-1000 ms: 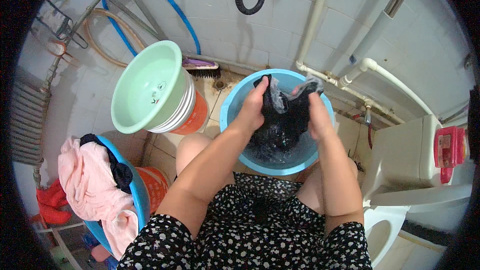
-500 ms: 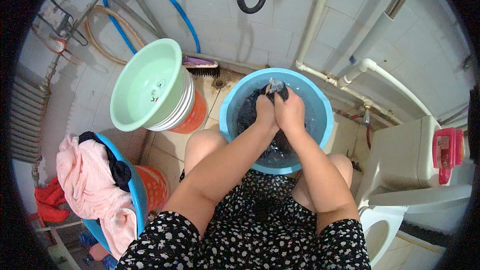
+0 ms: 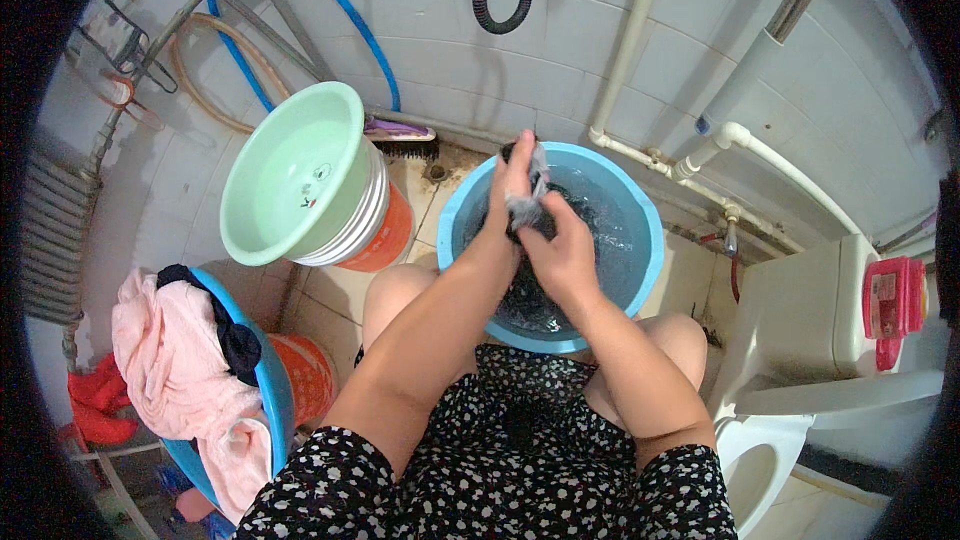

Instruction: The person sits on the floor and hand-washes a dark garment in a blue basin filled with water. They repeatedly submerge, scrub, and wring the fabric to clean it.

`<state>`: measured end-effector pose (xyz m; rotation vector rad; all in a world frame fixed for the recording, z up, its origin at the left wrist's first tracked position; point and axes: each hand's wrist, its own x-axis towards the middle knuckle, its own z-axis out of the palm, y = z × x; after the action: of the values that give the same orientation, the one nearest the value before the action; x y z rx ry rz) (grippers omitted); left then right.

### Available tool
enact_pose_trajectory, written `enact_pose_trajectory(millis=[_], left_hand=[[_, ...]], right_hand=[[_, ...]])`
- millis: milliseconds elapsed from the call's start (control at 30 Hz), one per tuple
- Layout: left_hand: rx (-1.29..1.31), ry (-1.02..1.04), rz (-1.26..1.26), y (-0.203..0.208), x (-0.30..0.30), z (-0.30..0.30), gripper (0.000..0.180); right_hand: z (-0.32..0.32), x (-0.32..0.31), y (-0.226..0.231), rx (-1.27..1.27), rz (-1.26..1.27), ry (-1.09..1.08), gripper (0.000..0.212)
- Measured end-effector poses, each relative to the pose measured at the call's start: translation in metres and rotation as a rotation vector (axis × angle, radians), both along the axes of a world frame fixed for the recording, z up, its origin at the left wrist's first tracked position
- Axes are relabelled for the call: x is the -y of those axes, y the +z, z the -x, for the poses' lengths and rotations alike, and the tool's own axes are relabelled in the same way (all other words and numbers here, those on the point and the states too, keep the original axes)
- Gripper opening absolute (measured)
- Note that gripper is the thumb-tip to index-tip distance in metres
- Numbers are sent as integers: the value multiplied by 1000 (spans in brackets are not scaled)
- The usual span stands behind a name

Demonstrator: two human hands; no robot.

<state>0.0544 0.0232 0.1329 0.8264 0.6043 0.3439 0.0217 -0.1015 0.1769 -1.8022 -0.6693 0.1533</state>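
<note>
A light blue basin (image 3: 652,258) of water stands between my knees, with dark wet cloth under the surface. Over its left half, my left hand (image 3: 510,183) is raised with a bunched black-and-grey wet cloth (image 3: 528,210) against its palm and fingers. Close beside it on the right, my right hand (image 3: 562,258) grips the lower part of that cloth, thumb pointing up. The cloth's exact kind cannot be made out, and part of it is hidden between the hands.
A green basin (image 3: 262,175) sits on stacked buckets (image 3: 380,230) at the left. Nearer, a blue tub (image 3: 278,380) holds pink cloth (image 3: 175,355) and black cloth. A toilet (image 3: 795,315) is at the right. Pipes (image 3: 690,168) and a brush (image 3: 405,140) lie along the wall.
My hands were together, squeezing the cloth near the basin's far side. Now they are apart: the left is higher and further left, the right is lower, and the cloth shows between them.
</note>
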Motion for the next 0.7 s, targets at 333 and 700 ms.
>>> enact_pose_trajectory(millis=[333, 700], left_hand=[[-68, -146, 73, -14, 41, 13, 63], [-725, -711, -1649, -95, 22, 42, 50]], right_hand=[[-92, 8, -51, -214, 421, -264, 45], [-69, 46, -139, 105, 1060, 58, 63]])
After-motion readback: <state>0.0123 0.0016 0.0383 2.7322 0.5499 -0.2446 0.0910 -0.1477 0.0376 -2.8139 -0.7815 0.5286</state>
